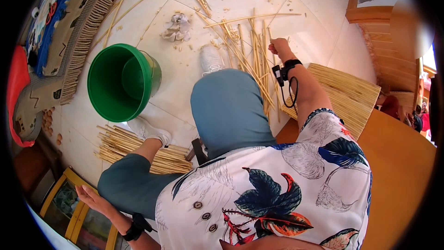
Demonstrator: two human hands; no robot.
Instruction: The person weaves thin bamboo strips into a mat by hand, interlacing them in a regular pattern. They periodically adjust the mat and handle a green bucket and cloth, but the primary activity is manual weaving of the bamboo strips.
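My right hand [279,47] reaches out at the upper right, its fingers closed around a thin tan stick [276,88]. Beside and below that hand, several long loose sticks [245,58] lie crossed on the tiled floor. To the right of my forearm is a flat, mat-like layer of sticks [347,92] lined up side by side. At the lower left my left hand [92,199] rests near my knee, fingers stretched out and holding nothing. A bundle of shorter sticks [138,150] lies on the floor beneath my left leg.
A green bucket [147,71] stands at the left with its mouth toward me. Crumpled pale cloth [177,28] and cut stick pieces [201,0] litter the floor. A fringed cover [76,32] hangs at the far left; an orange-brown board [397,157] is at the right.
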